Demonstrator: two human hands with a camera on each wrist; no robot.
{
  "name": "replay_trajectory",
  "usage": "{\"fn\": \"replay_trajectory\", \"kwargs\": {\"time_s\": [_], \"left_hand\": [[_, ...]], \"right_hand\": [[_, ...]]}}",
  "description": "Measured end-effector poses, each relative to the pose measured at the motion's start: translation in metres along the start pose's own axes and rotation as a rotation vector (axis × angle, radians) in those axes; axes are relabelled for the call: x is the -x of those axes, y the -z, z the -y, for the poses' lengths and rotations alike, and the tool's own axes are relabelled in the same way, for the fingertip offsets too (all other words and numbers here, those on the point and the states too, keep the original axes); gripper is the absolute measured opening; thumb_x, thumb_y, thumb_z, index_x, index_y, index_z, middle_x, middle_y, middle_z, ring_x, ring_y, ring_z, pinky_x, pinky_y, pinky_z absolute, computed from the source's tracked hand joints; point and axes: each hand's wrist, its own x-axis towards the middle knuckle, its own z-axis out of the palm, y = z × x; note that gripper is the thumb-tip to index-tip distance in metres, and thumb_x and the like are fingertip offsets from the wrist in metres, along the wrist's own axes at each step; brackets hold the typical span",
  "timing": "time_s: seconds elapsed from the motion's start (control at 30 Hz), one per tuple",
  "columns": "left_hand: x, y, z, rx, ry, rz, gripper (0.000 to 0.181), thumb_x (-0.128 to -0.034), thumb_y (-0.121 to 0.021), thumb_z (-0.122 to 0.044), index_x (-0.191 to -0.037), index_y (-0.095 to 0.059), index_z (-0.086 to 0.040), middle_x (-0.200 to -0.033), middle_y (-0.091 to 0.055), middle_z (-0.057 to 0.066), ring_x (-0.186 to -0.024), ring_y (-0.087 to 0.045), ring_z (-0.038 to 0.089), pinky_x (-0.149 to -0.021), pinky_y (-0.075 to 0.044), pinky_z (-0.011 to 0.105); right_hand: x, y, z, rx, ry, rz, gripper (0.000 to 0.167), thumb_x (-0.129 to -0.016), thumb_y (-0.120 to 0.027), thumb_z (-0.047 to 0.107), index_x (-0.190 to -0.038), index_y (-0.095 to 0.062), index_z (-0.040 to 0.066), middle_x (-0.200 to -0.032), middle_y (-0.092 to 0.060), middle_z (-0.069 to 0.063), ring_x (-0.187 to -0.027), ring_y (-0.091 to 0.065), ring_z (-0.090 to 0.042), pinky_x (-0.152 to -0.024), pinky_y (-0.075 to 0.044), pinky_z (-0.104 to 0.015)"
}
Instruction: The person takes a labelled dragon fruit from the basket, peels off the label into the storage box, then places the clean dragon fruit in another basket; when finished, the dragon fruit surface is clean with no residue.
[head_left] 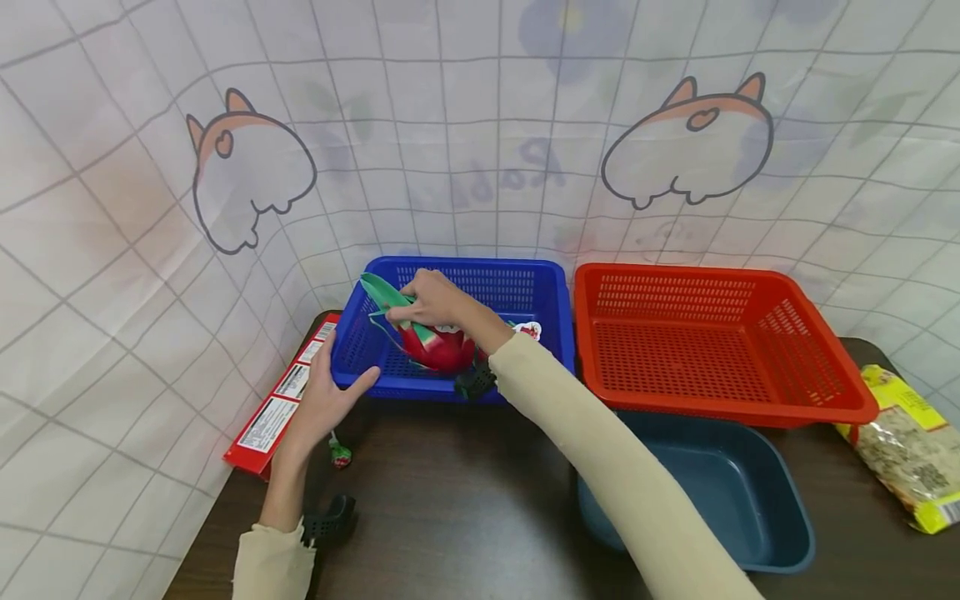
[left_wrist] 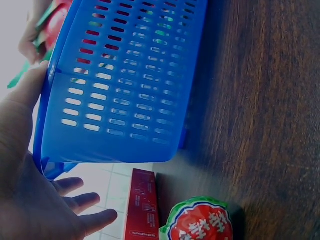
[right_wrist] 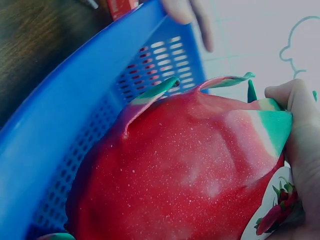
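My right hand (head_left: 431, 298) pinches the green leafy end of a red dragon fruit (head_left: 442, 350) over the blue basket (head_left: 450, 386). In the right wrist view the fruit (right_wrist: 175, 170) fills the middle, with a white sticker (right_wrist: 272, 205) on it and my fingers at its green tips. Spread fingers and thumb mark my left hand (head_left: 330, 400), which is at the basket's left front corner. From the left wrist view, the thumb of that hand (left_wrist: 30, 200) touches the rim of the blue basket (left_wrist: 120, 90).
A red basket (head_left: 675, 358) stands right of the blue one, with a dark blue tub (head_left: 720, 492) in front. A yellow-labelled bag (head_left: 907, 442) lies far right. On the left are a red box (head_left: 270, 417) and a wrapped lollipop (head_left: 340, 454).
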Motion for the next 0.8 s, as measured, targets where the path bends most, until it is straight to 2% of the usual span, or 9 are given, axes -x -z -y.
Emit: {"fn": "replay_trajectory", "kwargs": {"time_s": [0.1,0.23,0.37,0.47,0.53,0.67,0.8], "left_hand": [[0.0,0.0,0.0,0.001,0.004,0.003,0.103,-0.0861,-0.063,-0.056,-0.157,0.001,-0.018,-0.162,-0.009,0.017,-0.146,-0.019,0.041,-0.112,-0.022,0.067],[0.001,0.0,-0.002,-0.002,0.007,0.004,0.102,-0.086,-0.063,-0.056,-0.157,-0.001,-0.017,-0.162,-0.01,0.017,-0.146,-0.02,0.041,-0.113,-0.023,0.066],[0.001,0.001,-0.003,-0.009,0.011,0.01,0.102,-0.0863,-0.063,-0.056,-0.157,-0.001,-0.017,-0.162,-0.008,0.018,-0.147,-0.017,0.042,-0.112,-0.021,0.068],[0.002,0.001,-0.003,-0.015,0.015,0.018,0.102,-0.0865,-0.062,-0.057,-0.157,0.0,-0.018,-0.163,-0.006,0.017,-0.147,-0.015,0.042,-0.112,-0.02,0.07],[0.003,0.002,-0.004,-0.02,0.017,0.019,0.102,-0.0866,-0.062,-0.057,-0.157,0.0,-0.019,-0.163,-0.005,0.017,-0.148,-0.013,0.042,-0.111,-0.019,0.07],[0.005,0.003,-0.004,-0.021,0.017,0.022,0.101,-0.0874,-0.062,-0.056,-0.157,0.001,-0.02,-0.163,-0.004,0.017,-0.148,-0.012,0.042,-0.112,-0.018,0.07],[0.005,0.003,-0.004,-0.013,0.01,0.027,0.1,-0.088,-0.062,-0.055,-0.157,0.002,-0.021,-0.163,-0.003,0.017,-0.148,-0.013,0.042,-0.112,-0.019,0.07]], "right_hand": [[0.003,0.01,0.007,0.0,0.046,-0.019,0.033,-0.092,-0.063,0.032,-0.073,-0.069,0.007,-0.044,-0.029,0.008,-0.04,-0.02,-0.004,-0.045,-0.021,-0.018],[0.009,0.023,0.02,0.055,0.092,-0.014,0.033,-0.092,-0.062,0.033,-0.071,-0.071,0.01,-0.052,-0.037,0.007,-0.059,-0.033,-0.008,-0.058,-0.025,-0.018],[0.021,0.033,0.034,0.071,0.112,-0.005,0.03,-0.092,-0.062,0.035,-0.081,-0.077,0.011,-0.077,-0.057,0.0,-0.086,-0.046,-0.013,-0.071,-0.034,-0.02],[0.033,0.038,0.044,0.061,0.126,0.001,0.028,-0.091,-0.063,0.035,-0.087,-0.079,0.012,-0.096,-0.064,-0.006,-0.097,-0.051,-0.016,-0.075,-0.04,-0.022],[0.041,0.039,0.05,0.058,0.136,0.008,0.028,-0.09,-0.063,0.035,-0.084,-0.079,0.014,-0.101,-0.064,-0.008,-0.099,-0.051,-0.016,-0.076,-0.041,-0.023],[0.054,0.04,0.061,0.038,0.147,0.014,0.026,-0.09,-0.064,0.035,-0.077,-0.078,0.018,-0.099,-0.064,-0.005,-0.097,-0.049,-0.014,-0.075,-0.04,-0.023],[0.066,0.04,0.068,0.027,0.168,0.02,0.024,-0.089,-0.064,0.033,-0.079,-0.079,0.018,-0.097,-0.063,-0.004,-0.095,-0.048,-0.014,-0.074,-0.04,-0.023]]}}
